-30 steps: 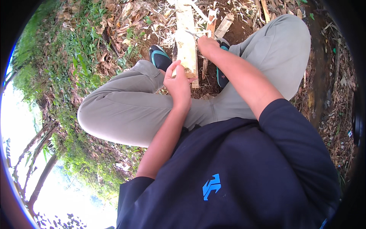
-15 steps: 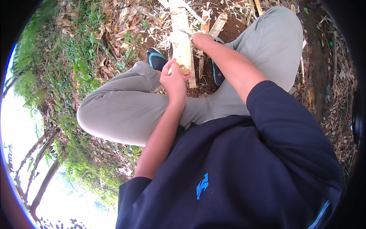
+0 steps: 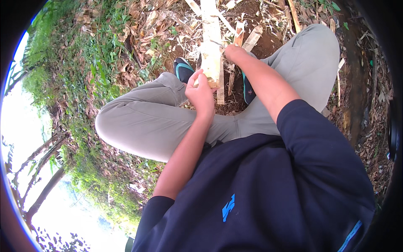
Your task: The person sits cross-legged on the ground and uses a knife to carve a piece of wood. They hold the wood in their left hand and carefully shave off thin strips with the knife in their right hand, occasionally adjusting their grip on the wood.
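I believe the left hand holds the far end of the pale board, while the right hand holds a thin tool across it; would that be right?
Not quite: the left hand holds the near end of the pale board, the end closest to the person's body, as the head view shows. The right hand does hold a thin tool across it.

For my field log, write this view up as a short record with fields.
Left hand: grips the near end of a pale wood piece
Right hand: holds a thin tool that extends over the wood; its handle is hidden
Footwear: black-and-teal shoes, one on each side of the wood
Clothing: grey trousers, dark shirt
Ground: soil, pale shavings, dry leaves
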### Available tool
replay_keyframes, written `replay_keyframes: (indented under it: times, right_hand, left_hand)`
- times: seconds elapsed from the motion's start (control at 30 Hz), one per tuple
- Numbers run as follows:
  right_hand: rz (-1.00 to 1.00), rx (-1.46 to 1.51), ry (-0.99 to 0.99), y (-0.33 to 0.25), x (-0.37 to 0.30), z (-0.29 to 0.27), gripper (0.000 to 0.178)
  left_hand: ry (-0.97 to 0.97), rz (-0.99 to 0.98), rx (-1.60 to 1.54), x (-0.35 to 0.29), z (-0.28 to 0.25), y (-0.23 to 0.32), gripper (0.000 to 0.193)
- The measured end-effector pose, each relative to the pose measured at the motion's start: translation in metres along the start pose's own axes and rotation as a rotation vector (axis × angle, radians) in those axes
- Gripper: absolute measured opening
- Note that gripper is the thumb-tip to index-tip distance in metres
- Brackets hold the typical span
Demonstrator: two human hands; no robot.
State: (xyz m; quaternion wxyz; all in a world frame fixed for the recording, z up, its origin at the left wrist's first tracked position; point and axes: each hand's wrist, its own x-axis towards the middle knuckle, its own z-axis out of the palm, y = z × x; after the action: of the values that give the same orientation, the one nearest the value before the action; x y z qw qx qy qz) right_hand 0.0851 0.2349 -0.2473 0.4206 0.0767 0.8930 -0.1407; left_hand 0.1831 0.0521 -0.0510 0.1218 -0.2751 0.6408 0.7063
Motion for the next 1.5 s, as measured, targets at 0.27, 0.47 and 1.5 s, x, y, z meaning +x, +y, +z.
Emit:
replay_keyframes:
  times: [0.27,0.47,1.5]
  right_hand:
    - [-0.197,-0.2,-0.147,-0.031,-0.065,-0.024,0.014]
    - [-0.134,-0.25,-0.168,-0.014,-0.028,0.01,0.025]
    - [0.025,0.253,0.175,-0.037,-0.007,-0.006,0.034]
  left_hand:
    - [0.024,-0.028,-0.051,-0.003,-0.001,0.012,0.033]
    - [-0.025,-0.05,0.017,-0.003,0.006,0.006,0.031]
    - [0.021,-0.106,0.001,0.006,0.006,0.001,0.033]
